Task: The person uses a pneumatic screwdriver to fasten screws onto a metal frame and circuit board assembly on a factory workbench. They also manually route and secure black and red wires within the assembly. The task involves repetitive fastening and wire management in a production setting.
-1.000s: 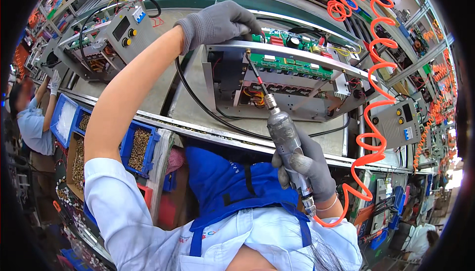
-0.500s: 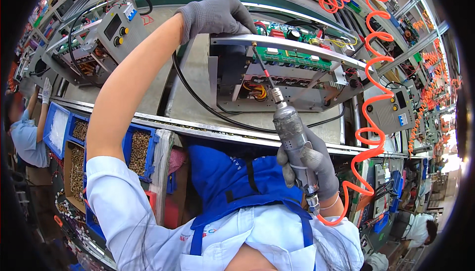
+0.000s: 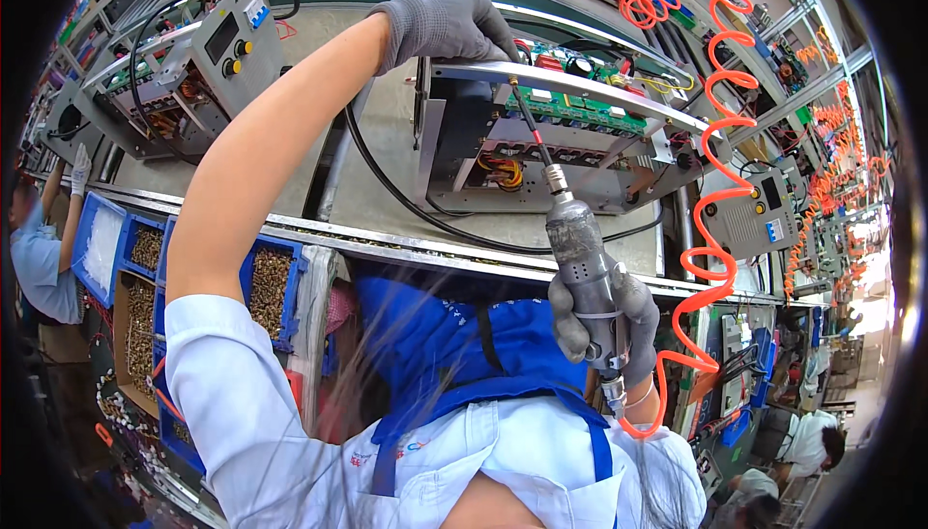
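In front of me stands an open metal-framed machine chassis (image 3: 619,96) with a green circuit board (image 3: 570,109) and wires inside. My left hand (image 3: 449,27), in a grey glove, bends over the left end of its top rail. Its fingers are curled at the rail, with the fingertips partly hidden. My right hand (image 3: 628,321), also gloved, is wrapped round a dark grey air screwdriver (image 3: 577,239). The long bit points up and away, and its tip meets the rail at a small brass-coloured fastener, just beside my left fingers. An orange coiled hose (image 3: 710,263) joins the screwdriver's lower end.
A similar machine with a grey control panel (image 3: 227,51) stands at left, another panel (image 3: 759,210) at right. Blue bins (image 3: 290,299) of small brass-coloured parts sit at left. A black cable (image 3: 416,210) curves before the chassis. A person (image 3: 48,258) works at far left.
My left hand, the near-left end of the chassis and the screwdriver have shifted slightly right. The bit tip stays at the same spot on the rail. Loose hair now blurs across the lower view.
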`<act>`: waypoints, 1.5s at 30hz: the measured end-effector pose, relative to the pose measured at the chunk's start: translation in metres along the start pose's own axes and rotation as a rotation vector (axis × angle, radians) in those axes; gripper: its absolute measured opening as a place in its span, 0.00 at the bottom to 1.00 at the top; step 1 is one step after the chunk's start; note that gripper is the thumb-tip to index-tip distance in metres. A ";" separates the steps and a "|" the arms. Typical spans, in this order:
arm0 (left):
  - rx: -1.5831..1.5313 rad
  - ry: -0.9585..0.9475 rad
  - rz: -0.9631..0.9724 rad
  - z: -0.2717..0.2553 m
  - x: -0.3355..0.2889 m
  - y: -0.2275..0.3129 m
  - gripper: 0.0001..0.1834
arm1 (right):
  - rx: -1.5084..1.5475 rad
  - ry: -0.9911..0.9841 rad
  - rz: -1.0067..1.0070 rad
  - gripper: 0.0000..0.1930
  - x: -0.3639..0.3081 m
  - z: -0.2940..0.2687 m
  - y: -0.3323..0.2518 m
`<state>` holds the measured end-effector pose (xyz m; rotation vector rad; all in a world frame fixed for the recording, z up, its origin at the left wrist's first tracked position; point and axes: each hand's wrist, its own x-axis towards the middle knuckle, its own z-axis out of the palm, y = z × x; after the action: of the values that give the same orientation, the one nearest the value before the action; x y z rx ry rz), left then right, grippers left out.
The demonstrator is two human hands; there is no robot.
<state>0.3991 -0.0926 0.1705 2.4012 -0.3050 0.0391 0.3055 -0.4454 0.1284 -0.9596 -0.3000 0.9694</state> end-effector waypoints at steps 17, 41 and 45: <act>0.049 -0.063 0.073 -0.008 0.006 -0.013 0.14 | 0.206 -0.040 0.080 0.36 0.003 0.037 0.025; 0.118 -0.058 0.085 -0.007 0.003 -0.006 0.13 | 0.527 -0.096 0.042 0.33 0.008 0.048 0.034; 0.076 -0.033 0.059 -0.008 -0.001 -0.004 0.14 | 0.481 -0.104 0.085 0.32 0.009 0.045 0.032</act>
<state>0.3998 -0.0846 0.1736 2.4698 -0.3957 0.0391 0.2657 -0.4063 0.1265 -0.4866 -0.1032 1.1075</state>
